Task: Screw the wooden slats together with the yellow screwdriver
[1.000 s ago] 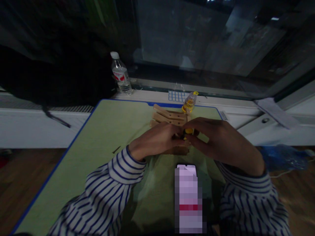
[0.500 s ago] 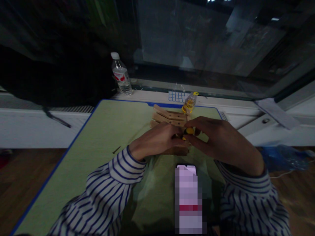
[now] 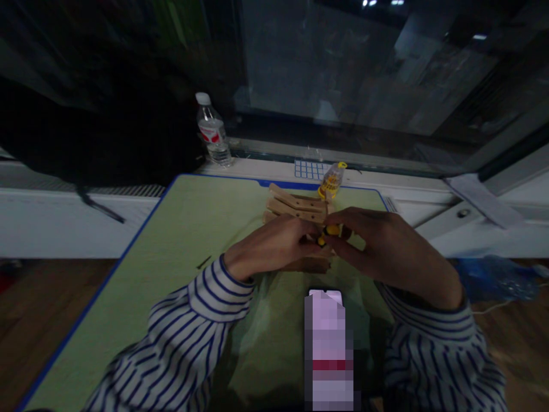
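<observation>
Wooden slats with drilled holes form a small wooden assembly (image 3: 300, 207) near the far edge of the green table. My left hand (image 3: 274, 243) is closed over its near side, the fingertips partly hidden. From the right, my right hand (image 3: 381, 246) pinches a small yellow-and-black screwdriver (image 3: 332, 230) between thumb and fingers, right beside my left fingertips. A smaller yellow piece (image 3: 321, 241) shows just below it; whether it belongs to the same tool, I cannot tell. The screwdriver's tip is hidden.
A phone (image 3: 328, 337) with a blurred screen lies near me on the green table (image 3: 171, 229). Behind the wood stands a yellow-capped bottle (image 3: 331, 180). A water bottle (image 3: 214, 137) is on the windowsill. A thin dark piece (image 3: 203, 262) lies left of my hand.
Both hands stay at the wooden assembly. My right hand and the screwdriver have shifted very slightly, and more of the small yellow piece shows between the fingers.
</observation>
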Demonstrator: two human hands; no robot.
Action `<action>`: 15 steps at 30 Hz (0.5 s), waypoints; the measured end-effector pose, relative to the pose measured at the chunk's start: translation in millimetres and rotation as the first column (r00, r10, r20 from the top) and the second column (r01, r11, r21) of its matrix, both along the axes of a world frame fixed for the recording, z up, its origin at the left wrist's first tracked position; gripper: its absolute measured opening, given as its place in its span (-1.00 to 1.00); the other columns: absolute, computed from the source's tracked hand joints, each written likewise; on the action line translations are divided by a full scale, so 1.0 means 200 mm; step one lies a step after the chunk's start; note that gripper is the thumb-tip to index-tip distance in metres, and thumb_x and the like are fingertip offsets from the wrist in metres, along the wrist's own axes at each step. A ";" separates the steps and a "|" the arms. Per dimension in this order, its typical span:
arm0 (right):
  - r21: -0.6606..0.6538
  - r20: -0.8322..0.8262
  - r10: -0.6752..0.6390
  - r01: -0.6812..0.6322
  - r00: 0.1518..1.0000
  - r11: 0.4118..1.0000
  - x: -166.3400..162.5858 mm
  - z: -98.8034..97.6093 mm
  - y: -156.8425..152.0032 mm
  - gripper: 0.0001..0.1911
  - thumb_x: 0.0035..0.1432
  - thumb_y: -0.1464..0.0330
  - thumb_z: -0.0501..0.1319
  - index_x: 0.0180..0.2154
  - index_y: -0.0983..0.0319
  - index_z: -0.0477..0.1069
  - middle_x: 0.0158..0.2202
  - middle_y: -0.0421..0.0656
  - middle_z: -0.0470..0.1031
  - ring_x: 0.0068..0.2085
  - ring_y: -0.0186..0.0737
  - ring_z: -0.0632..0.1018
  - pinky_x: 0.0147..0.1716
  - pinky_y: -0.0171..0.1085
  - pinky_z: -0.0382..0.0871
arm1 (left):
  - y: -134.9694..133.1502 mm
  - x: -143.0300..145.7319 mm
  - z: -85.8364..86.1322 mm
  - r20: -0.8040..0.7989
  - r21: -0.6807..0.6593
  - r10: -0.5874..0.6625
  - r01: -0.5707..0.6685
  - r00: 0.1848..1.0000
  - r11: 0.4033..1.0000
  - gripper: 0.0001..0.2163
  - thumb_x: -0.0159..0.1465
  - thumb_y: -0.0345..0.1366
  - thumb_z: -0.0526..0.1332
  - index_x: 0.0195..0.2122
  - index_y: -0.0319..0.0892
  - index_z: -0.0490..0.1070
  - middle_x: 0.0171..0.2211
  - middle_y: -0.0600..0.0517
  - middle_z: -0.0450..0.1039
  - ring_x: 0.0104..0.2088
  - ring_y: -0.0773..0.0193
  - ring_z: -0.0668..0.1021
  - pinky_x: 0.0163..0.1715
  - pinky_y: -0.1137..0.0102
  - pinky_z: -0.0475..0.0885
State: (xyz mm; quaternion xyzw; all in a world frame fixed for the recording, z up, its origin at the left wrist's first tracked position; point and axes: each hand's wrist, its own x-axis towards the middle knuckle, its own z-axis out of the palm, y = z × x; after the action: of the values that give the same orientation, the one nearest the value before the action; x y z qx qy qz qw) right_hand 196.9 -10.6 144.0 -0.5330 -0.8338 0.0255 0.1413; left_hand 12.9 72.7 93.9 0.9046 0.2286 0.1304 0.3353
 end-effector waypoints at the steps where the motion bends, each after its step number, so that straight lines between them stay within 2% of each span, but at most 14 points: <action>1: -0.001 0.004 -0.005 0.005 1.000 1.000 0.00 0.00 0.00 -0.80 0.27 0.29 0.14 -0.14 0.22 0.44 -0.27 -0.12 0.58 -0.29 -0.19 0.58 -0.30 -0.22 0.38 | 0.00 0.00 0.00 0.007 0.002 0.000 0.000 1.000 1.000 -0.75 0.33 -0.14 0.16 -0.16 -0.16 0.52 -0.18 -0.01 0.58 -0.24 0.22 0.56 -0.23 0.35 0.37; 5: -0.006 0.011 -0.003 0.003 1.000 1.000 0.00 0.01 0.00 -0.79 0.29 0.26 0.13 -0.19 0.24 0.44 -0.32 -0.13 0.56 -0.33 -0.20 0.57 -0.33 -0.22 0.36 | 0.00 0.01 -0.01 0.027 -0.007 0.005 -0.005 1.000 1.000 -0.75 0.32 -0.14 0.17 -0.15 -0.18 0.53 -0.22 -0.04 0.58 -0.24 0.19 0.56 -0.20 0.32 0.39; 9: -0.014 0.012 -0.012 0.012 1.000 1.000 0.00 0.01 0.00 -0.79 0.28 0.26 0.15 -0.18 0.24 0.44 -0.29 -0.12 0.57 -0.31 -0.19 0.57 -0.31 -0.22 0.37 | 0.00 0.02 -0.02 0.044 -0.006 -0.003 0.003 0.999 1.000 -0.75 0.32 -0.14 0.18 -0.16 -0.18 0.54 -0.23 -0.03 0.58 -0.23 0.19 0.56 -0.17 0.31 0.39; 15: 0.028 0.004 0.013 -0.013 1.000 1.000 0.01 -0.01 0.00 -0.74 0.27 0.28 0.16 -0.06 0.24 0.42 -0.24 -0.10 0.58 -0.27 -0.14 0.59 -0.29 -0.19 0.41 | 0.00 0.01 -0.02 0.019 -0.023 -0.012 0.012 1.000 1.000 -0.76 0.34 -0.15 0.15 -0.23 -0.19 0.53 -0.25 -0.01 0.58 -0.29 0.23 0.56 -0.31 0.38 0.35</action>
State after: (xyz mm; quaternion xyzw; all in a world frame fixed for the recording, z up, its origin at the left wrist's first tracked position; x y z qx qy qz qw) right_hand 197.9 -11.1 142.7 -0.5254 -0.8379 0.0138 0.1472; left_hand 15.8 73.0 90.7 0.9008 0.2215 0.1342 0.3486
